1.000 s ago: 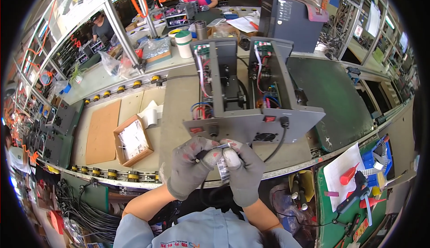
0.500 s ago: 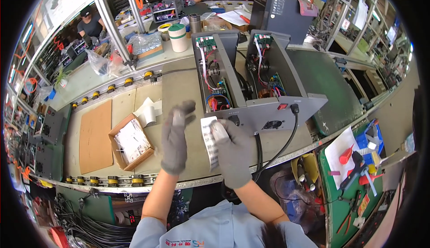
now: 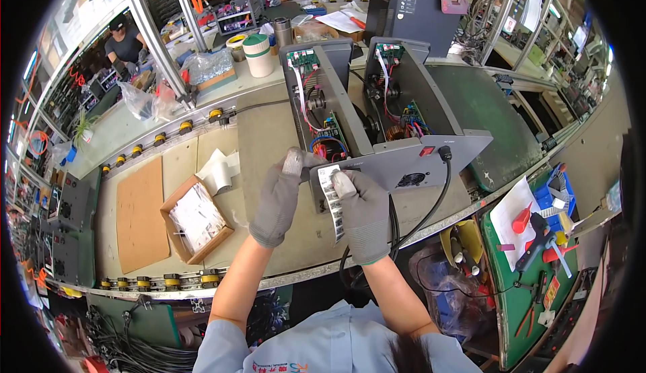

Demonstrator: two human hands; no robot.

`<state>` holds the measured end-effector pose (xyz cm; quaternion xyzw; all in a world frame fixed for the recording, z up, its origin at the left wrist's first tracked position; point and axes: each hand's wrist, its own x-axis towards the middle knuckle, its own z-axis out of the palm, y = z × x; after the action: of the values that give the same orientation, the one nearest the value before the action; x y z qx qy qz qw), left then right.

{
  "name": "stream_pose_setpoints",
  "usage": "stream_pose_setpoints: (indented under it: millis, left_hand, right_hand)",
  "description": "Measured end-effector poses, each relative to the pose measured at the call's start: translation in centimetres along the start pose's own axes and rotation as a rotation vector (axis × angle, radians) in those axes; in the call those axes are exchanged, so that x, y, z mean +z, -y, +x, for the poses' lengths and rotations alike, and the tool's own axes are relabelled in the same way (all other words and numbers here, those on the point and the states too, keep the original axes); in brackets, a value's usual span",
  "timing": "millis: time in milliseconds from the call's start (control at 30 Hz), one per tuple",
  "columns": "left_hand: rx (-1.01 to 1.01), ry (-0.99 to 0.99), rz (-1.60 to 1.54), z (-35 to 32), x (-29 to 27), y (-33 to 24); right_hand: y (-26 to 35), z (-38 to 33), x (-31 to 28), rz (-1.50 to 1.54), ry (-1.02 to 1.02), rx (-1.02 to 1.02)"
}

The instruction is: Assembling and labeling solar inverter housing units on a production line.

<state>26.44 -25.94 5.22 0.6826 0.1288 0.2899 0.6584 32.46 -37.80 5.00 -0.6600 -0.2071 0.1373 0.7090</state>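
Observation:
My right hand (image 3: 367, 215), in a grey glove, pinches a narrow strip of white labels with dark print (image 3: 334, 205) between thumb and fingers. The strip hangs down with its lower end curling. My left hand (image 3: 277, 198), also gloved, is beside the strip's upper end, fingers stretched toward it; its fingertips are partly hidden. Both hands are in front of the nearer open grey metal housing (image 3: 360, 145), which holds circuit boards and coloured wires. A second open housing (image 3: 431, 120) stands to its right, with a red switch and a black power cable (image 3: 437, 194) plugged in.
An open cardboard box of white paper pieces (image 3: 227, 228) sits left of my hands, near a flat cardboard sheet (image 3: 140, 215). Yellow rollers (image 3: 173, 282) line the bench edges. A green side table (image 3: 521, 299) bears tools at right. Two people work across the line.
Both hands have shifted right and up in the picture, closer to the nearer housing's front corner. My left hand has come in toward the top of the label strip.

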Motion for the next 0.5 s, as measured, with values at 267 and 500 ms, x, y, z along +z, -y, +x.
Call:
stream_pose_setpoints:
  millis: [267, 500]
  left_hand:
    - [-0.006, -0.023, -0.013, -0.22, 0.25, -0.02]
    - [-0.006, -0.051, 0.023, -0.18, 0.42, -0.38]
  right_hand:
    - [-0.51, 0.02, 0.30, -0.120, -0.058, -0.149]
    - [0.04, -0.08, 0.42, -0.078, -0.054, -0.104]
